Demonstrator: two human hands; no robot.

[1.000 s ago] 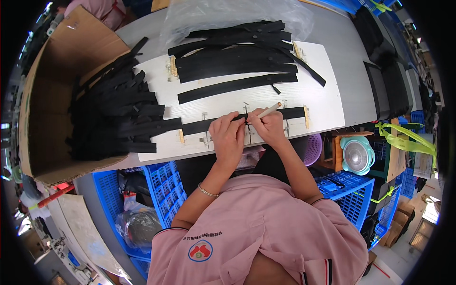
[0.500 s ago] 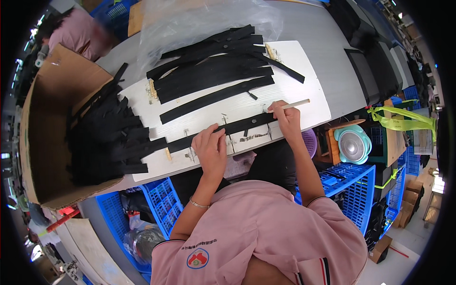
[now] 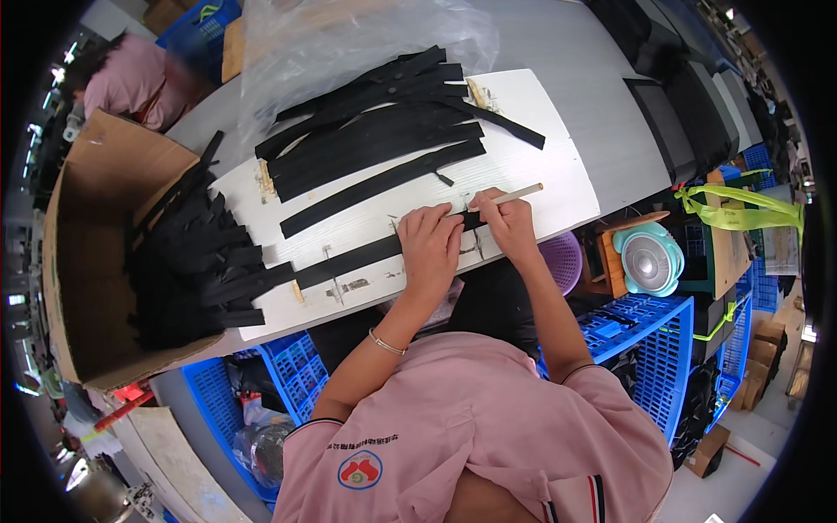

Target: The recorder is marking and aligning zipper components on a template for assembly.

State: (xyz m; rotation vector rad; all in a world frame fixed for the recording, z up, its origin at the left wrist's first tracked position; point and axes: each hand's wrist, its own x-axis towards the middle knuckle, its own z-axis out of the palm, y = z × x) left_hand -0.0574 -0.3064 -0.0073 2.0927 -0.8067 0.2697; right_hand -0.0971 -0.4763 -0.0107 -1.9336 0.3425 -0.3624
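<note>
Since half a second ago both hands have drawn closer together along the near black strip, the right one sliding left toward the other. Seen from the head camera, the left hand lies flat, fingers curled down, pressing the black strip against the white board. Just right of it, the right hand is closed in a pinch around a thin pale stick, whose far end points right and away; its tip meets the strip's right end, though the exact contact is hard to make out under the fingers. This strip runs from the board's near-left part toward the middle, where the hands cover it. Farther off on the board, a single long strip lies by itself, and beyond it a fanned stack of strips reaches toward the far-right corner. A clear plastic bag sits at the far edge, partly over that stack. On the left, an open cardboard box holds a heap of more black strips, some spilling onto the board. Near right, below the table edge, are a small round fan, a purple basket and a blue crate. Another person in pink sits at the far left.
</note>
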